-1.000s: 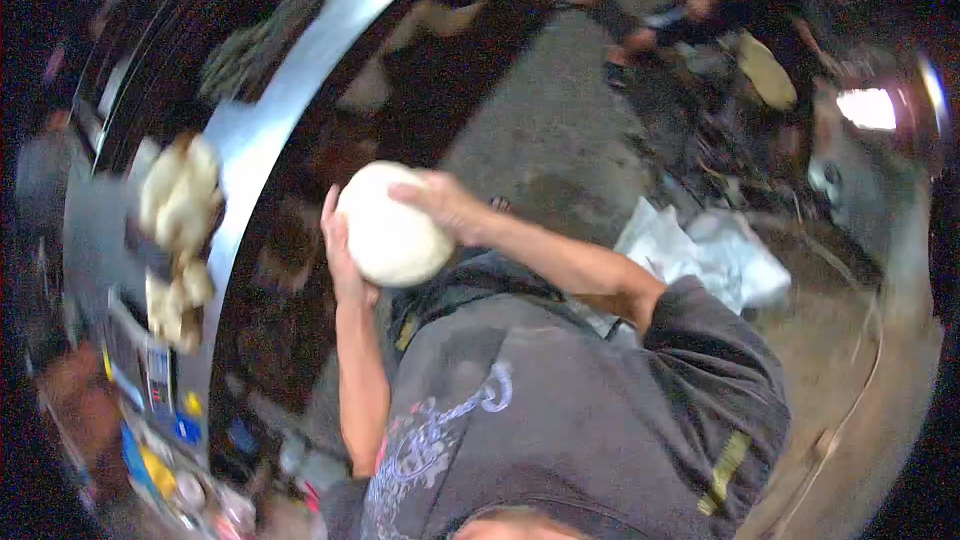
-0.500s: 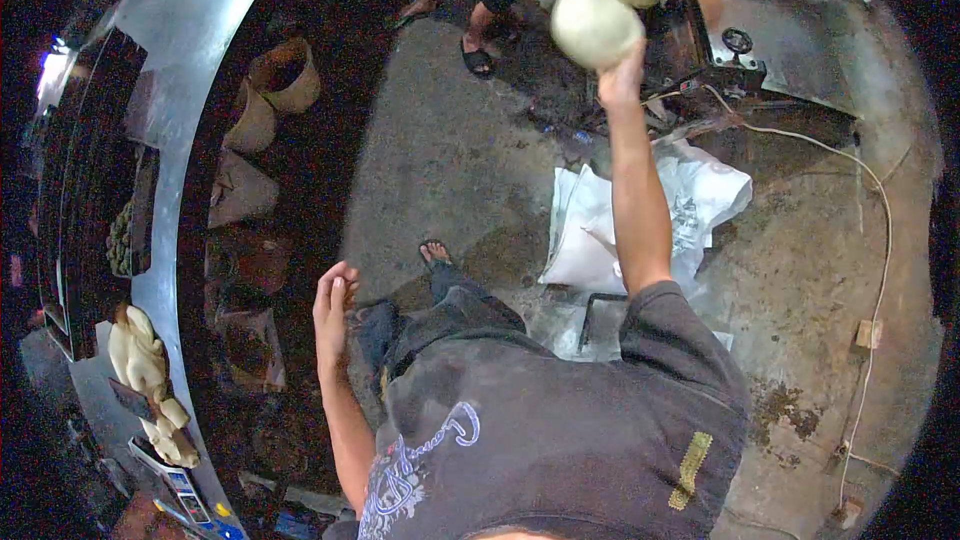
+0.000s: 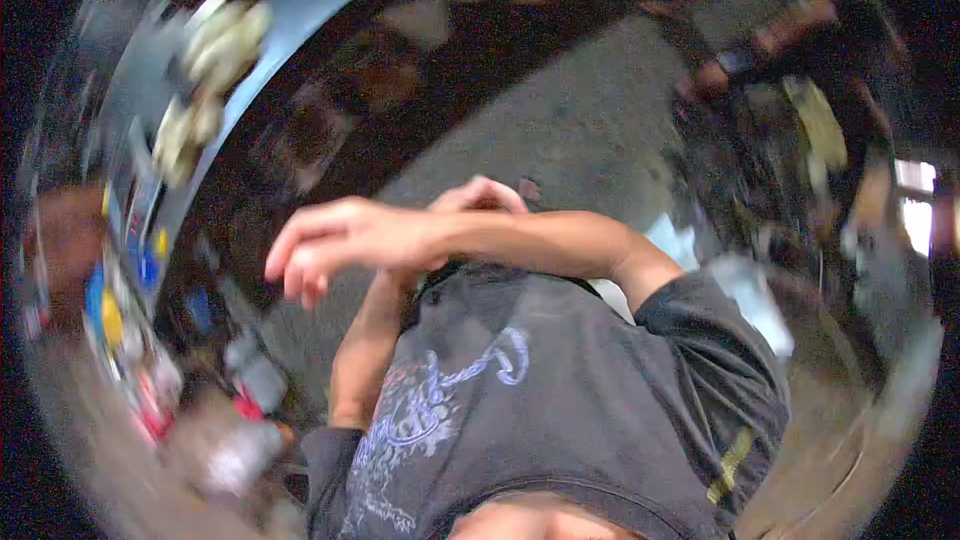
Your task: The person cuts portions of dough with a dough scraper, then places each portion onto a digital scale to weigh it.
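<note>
My right forearm crosses in front of my body. My right hand (image 3: 345,235) hangs at the left of the head view, fingers loosely stretched and apart, with nothing visible in them. Behind my right forearm, my left hand (image 3: 480,195) is bent inward near my waist; its fingers are partly hidden and blurred. Pale, dough-like lumps (image 3: 225,45) lie on the metal table (image 3: 290,35) at the upper left, beyond both hands.
Motion blurs the surroundings. A white sack (image 3: 750,305) lies on the floor to my right. Another person (image 3: 715,75) is at the upper right, near dark machinery. Several sacks or baskets (image 3: 420,20) sit in shadow beside the metal table. Colourful items (image 3: 110,310) are at the far left.
My view has turned left. My right hand has swung from the far right across my body, and the pale dough ball it held is no longer visible. My left hand has moved inward.
</note>
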The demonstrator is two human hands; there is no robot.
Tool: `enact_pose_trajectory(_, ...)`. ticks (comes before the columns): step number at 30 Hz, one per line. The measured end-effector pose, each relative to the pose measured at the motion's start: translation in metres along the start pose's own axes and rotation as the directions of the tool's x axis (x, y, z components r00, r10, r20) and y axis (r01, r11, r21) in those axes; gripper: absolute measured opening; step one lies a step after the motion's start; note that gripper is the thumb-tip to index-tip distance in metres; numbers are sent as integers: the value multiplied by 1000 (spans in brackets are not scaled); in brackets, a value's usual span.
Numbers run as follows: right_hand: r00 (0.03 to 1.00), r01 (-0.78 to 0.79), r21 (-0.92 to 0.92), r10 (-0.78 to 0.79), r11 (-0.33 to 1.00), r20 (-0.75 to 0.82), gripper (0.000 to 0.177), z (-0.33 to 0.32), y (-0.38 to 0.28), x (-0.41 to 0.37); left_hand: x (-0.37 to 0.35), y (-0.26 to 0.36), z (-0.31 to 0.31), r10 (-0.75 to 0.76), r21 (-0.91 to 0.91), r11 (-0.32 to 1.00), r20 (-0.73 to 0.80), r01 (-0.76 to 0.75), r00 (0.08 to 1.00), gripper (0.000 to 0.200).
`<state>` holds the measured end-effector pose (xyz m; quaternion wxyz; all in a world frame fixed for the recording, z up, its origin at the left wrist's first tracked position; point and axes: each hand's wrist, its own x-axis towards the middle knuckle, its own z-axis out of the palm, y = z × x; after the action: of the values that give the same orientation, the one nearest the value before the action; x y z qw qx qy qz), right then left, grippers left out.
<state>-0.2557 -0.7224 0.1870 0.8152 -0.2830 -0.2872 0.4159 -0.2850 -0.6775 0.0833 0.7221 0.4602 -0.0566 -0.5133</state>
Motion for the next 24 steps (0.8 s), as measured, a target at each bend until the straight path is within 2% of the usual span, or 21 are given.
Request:
enact_pose_trajectory(1,977,-129,35,121,991,177,36,33,20,28,-25,2,-2,101,-21,995,21,-101,995,59)
enact_pose_trajectory(3,887,-281,99,218,955,408,35,78,68,70,-83,11,-13,361,101,931,-103,-351,927,52)
enact_pose_trajectory(5,756,-401,72,286,913,589,40,102,111,88,-160,10,-17,370,43,926,-290,-374,883,50)
enact_pose_trajectory(7,639,-435,-71,364,898,678,42,109,130,110,-225,4,-21,355,26,927,-392,-375,849,47)
enact_pose_trajectory(9,625,-520,-35,407,854,666,39,123,149,123,-263,-44,-53,384,-11,910,-354,-414,853,49)
enact_pose_trajectory(11,559,-558,-70,437,827,705,40,138,176,147,-282,-70,-67,458,-49,856,-393,-515,798,51)
enact_pose_trajectory(13,581,-550,-64,436,833,687,39,151,189,174,-301,-55,-71,487,-100,812,-428,-575,762,55)
enact_pose_trajectory(15,595,-571,-45,450,820,666,39,144,196,201,-303,2,-72,482,-178,770,-466,-612,742,59)
enact_pose_trajectory(16,604,-585,-33,463,810,649,39,141,197,210,-302,5,-78,397,-225,779,-545,-585,739,66)
enact_pose_trajectory(18,627,-600,-34,496,799,600,39,132,200,233,-308,-2,-117,505,-77,806,-427,-586,750,66)
enact_pose_trajectory(21,569,-622,-89,527,778,631,39,114,198,271,-331,11,-163,500,6,846,-357,-533,789,62)
enact_pose_trajectory(23,582,-596,-83,500,799,641,39,100,192,307,-342,17,-201,435,26,891,-341,-454,833,63)
enact_pose_trajectory(24,584,-581,-84,486,810,649,39,91,194,322,-334,21,-219,496,9,851,-337,-524,800,63)
